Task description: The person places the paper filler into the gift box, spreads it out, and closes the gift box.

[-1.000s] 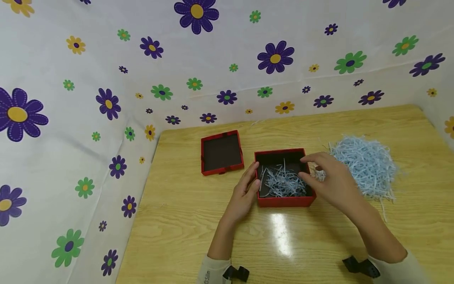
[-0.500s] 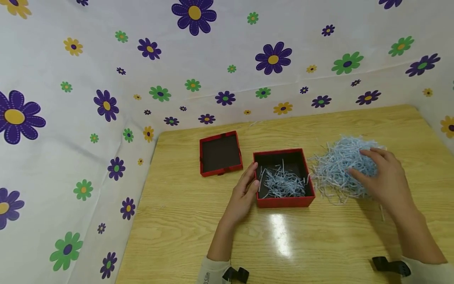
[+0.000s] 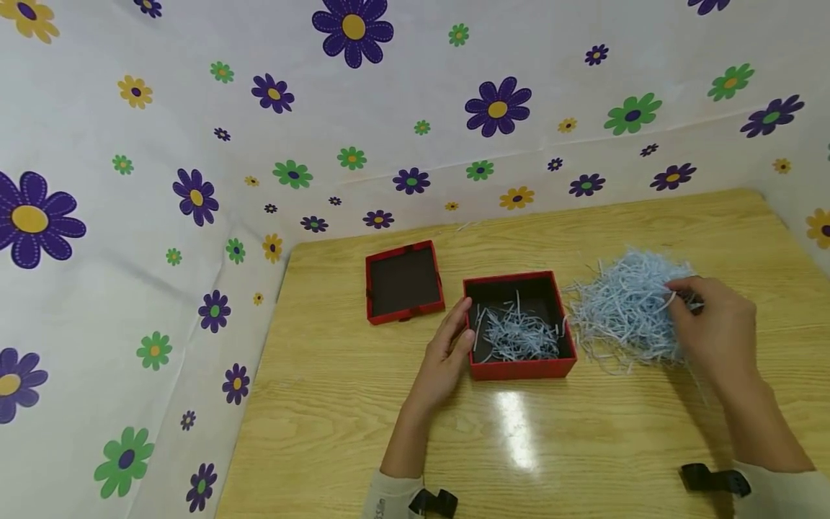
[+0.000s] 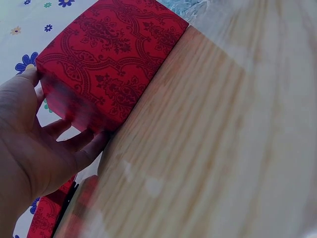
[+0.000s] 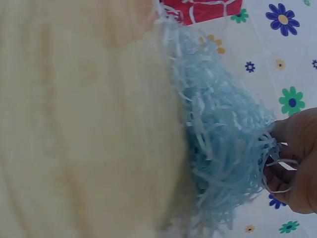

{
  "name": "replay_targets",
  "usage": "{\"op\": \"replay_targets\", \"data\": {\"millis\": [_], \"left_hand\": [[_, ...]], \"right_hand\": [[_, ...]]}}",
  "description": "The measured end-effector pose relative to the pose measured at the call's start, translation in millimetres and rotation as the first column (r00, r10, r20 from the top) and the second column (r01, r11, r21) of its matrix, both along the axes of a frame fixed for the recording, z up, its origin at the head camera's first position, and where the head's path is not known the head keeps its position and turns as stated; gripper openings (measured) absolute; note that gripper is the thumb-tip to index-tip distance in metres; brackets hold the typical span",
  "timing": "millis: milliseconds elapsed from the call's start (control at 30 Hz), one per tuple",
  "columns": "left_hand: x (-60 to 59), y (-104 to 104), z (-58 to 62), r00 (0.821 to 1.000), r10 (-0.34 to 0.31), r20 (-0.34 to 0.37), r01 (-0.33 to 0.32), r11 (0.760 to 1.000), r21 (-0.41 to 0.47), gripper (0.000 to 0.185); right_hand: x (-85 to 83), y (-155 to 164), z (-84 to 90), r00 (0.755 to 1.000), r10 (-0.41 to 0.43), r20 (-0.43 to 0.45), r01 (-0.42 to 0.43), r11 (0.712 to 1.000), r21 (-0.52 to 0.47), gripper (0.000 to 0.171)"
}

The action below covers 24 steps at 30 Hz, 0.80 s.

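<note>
On the far left of the wooden table (image 3: 363,404) lies the red lid (image 3: 404,281), turned inside up. Next comes the left hand (image 3: 447,353), fingers loose and flat against the left wall of the red box (image 3: 519,324), likely so it does not slide. A little blue paper shred sits inside. To the right, the big shred pile (image 3: 625,306) lies just beside the box. The right hand (image 3: 716,328) has its fingers curled into the pile, pinching a bunch. Flower cloth (image 3: 194,144) stands behind.

Bright, even overhead light leaves a white glare patch on the counter (image 3: 515,425) in front of the red box (image 3: 519,367). Both wrist views are blurred and washed out.
</note>
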<state>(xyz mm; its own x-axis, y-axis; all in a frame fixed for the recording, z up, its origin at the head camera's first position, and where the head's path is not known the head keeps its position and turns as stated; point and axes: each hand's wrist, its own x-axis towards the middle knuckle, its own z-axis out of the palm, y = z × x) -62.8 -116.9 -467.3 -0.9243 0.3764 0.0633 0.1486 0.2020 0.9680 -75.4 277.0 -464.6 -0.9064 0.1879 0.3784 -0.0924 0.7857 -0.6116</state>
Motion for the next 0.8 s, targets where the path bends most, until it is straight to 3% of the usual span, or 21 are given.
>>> {"op": "replay_targets", "data": {"millis": [200,433,800], "left_hand": [[0.3,0.2,0.1,1.0,0.006,-0.011,-0.006,1.0,0.001,0.053],[0.8,-0.2,1.2,1.0,-0.004,-0.016,0.004,1.0,-0.001,0.053],[-0.3,-1.4,3.3,1.0,-0.023,-0.016,0.022,1.0,-0.02,0.054]], "right_hand": [[0.5,-4.0,23.1,0.996,-0.078,-0.05,0.078,0.997,-0.005,0.019],[-0.8,-9.5,50.7,0.983,-0.101,-0.154,0.104,0.994,0.011,0.019],[-2.3,-24.2,100.1,0.966,-0.133,-0.223,0.113,0.988,-0.102,0.021]]}}
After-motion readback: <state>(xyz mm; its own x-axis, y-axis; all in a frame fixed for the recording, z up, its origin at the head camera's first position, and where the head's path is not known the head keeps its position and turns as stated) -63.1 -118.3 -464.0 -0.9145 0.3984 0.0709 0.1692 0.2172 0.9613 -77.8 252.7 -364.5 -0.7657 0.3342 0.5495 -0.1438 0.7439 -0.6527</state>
